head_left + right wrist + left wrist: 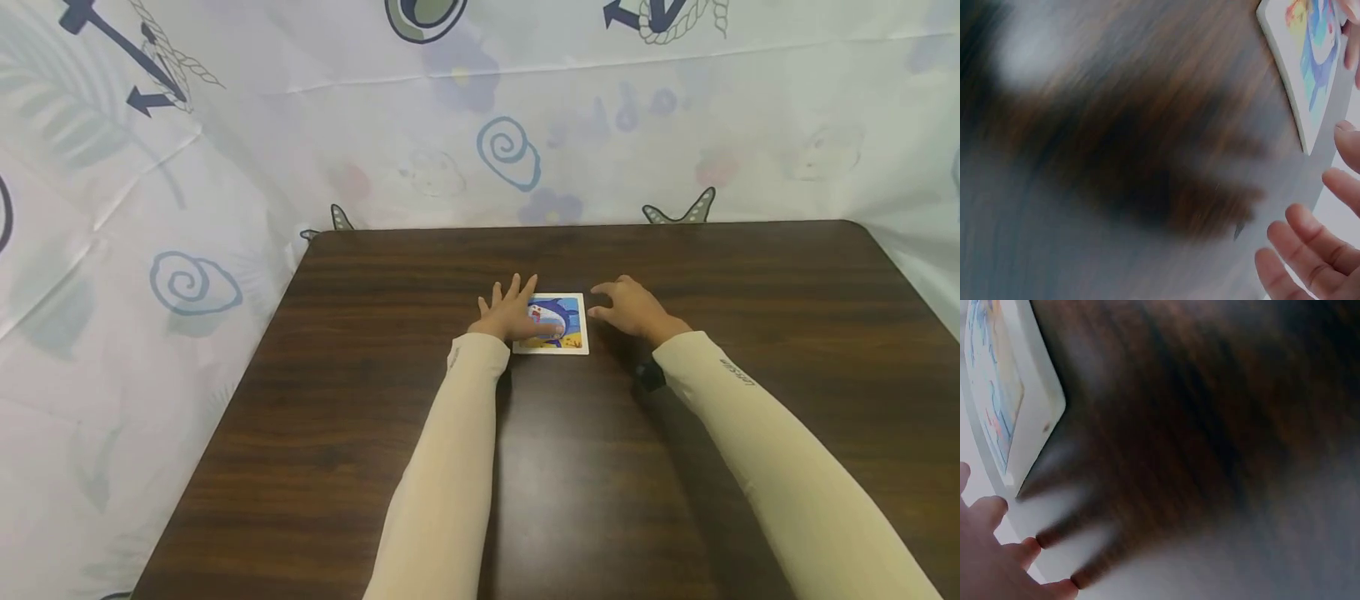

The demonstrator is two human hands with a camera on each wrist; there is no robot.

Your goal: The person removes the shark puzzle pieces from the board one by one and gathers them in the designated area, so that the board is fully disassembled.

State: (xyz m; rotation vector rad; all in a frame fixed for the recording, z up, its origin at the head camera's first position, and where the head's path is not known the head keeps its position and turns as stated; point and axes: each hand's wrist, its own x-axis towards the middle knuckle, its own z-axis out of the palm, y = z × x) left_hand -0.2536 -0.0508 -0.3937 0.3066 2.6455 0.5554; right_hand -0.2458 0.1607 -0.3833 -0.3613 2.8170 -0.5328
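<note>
A small square picture board (572, 313) with a white border lies flat on the table; its picture is a blue and purple sea animal over yellow sand. My left hand (507, 317) is at its left side, fingers spread and thumb stretched across the picture, hiding part of it. Just off the right edge is my right hand (632, 310), its fingers loosely bent and holding nothing. In the left wrist view, fingertips of the left hand (997, 556) meet the tabletop beside the board's corner. The right wrist view has the right hand (1322, 250) apart from the board.
The dark wood-grain table (337, 433) has a rounded far corner at the right. Behind it and along the left hangs a pale printed cloth (300, 142). Light sleeves (442, 483) cover both forearms, and a black device (649, 375) sits at the right wrist.
</note>
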